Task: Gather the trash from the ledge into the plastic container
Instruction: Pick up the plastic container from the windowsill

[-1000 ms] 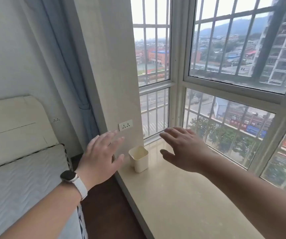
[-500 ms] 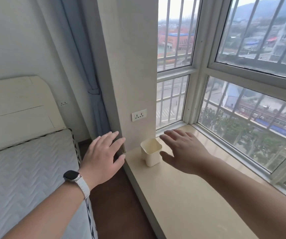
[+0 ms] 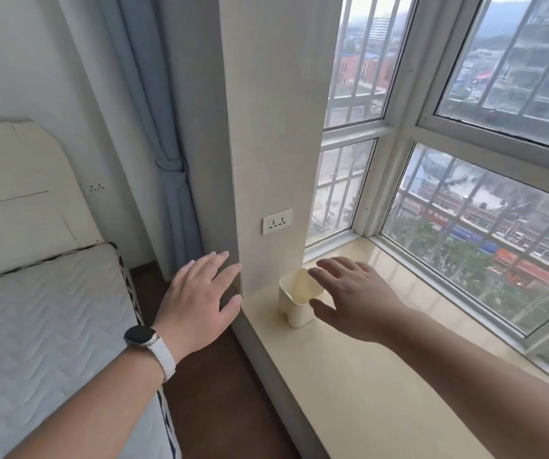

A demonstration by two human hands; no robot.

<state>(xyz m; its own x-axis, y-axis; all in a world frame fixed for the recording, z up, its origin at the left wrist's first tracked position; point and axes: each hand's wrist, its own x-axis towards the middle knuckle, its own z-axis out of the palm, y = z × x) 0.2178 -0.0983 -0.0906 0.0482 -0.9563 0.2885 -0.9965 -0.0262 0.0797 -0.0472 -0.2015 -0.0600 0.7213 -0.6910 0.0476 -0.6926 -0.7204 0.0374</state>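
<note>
A small cream plastic container (image 3: 294, 301) stands upright on the beige window ledge (image 3: 349, 385), close to the wall corner. My right hand (image 3: 354, 298) hovers over the ledge just right of the container, fingers spread, its fingertips above the rim and covering the right side. It holds nothing. My left hand (image 3: 200, 301), with a watch on the wrist, is open in the air left of the ledge, above the dark floor. No trash shows on the visible part of the ledge.
A wall column with a socket (image 3: 277, 221) rises right behind the container. Barred windows (image 3: 465, 207) border the ledge at the back and right. A bed with a white mattress (image 3: 44, 329) stands at the left, and a blue curtain (image 3: 167, 160) hangs beside the column.
The view has swung left and down, so the container sits nearer the middle. My right hand has closed in on the container, its fingers now over the rim. The left hand stays spread.
</note>
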